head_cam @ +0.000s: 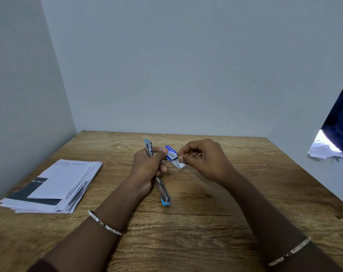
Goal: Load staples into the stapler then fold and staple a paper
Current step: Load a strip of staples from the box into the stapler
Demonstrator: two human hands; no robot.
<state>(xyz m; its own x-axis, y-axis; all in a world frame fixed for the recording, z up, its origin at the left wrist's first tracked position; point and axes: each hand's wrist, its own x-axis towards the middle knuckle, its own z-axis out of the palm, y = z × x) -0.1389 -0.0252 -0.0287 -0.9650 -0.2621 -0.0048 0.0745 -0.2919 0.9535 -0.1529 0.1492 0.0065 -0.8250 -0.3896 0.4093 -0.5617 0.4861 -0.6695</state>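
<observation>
My left hand (147, 169) grips a blue stapler (162, 190) swung wide open, one arm pointing up past my fingers and the metal staple channel pointing down toward me. The thumb and forefinger of the same hand also pinch a small blue staple box (171, 153). My right hand (204, 160) is at the box's open white end, fingertips pinched on its flap or inner tray. Whether any staples are out of the box I cannot tell. A stack of printed papers (54, 187) lies on the wooden table (206, 213) to the left.
Grey walls close in the table at the back and left. Dark blue fabric (341, 118) and crumpled white paper (321, 149) sit beyond the table's right edge. Bangles are on both wrists.
</observation>
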